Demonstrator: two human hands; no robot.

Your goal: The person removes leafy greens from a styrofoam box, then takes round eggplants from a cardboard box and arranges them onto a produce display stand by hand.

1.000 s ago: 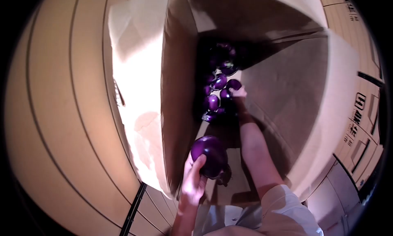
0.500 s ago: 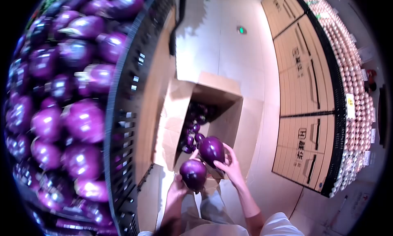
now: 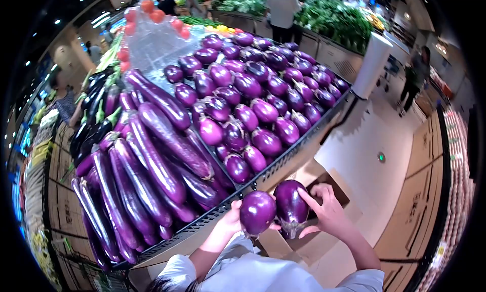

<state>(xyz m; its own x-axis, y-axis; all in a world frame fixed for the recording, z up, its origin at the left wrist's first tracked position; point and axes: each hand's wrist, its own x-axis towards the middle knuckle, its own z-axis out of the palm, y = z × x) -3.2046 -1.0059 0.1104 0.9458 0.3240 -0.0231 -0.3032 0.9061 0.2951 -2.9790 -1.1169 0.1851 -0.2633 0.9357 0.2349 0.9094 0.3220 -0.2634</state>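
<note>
My left hand point(image 3: 234, 218) holds a round purple eggplant point(image 3: 257, 212) from its left side, its fingers partly behind it. Touching or nearly touching it on the right is a second eggplant point(image 3: 291, 206), stem end down, gripped by my right hand point(image 3: 326, 211) with the fingers on its upper right side. Both are held in front of my body, close to the front edge of a black display crate point(image 3: 269, 171) where round eggplants point(image 3: 265, 141) lie heaped. Below my right hand, an open cardboard box point(image 3: 314, 171) is partly hidden by my hands and arm.
Long eggplants point(image 3: 152, 155) fill the display's left part. Bagged tomatoes point(image 3: 147, 6) and leafy greens point(image 3: 334, 18) lie farther back. A person in a white top point(image 3: 282, 8) stands behind the display; another person point(image 3: 416, 79) is in the right aisle. Egg shelves point(image 3: 458, 160) line the far right.
The view has swung up from the box to the display. My right hand has come out of the box with an eggplant, and both hands are now beside the display's front edge.
</note>
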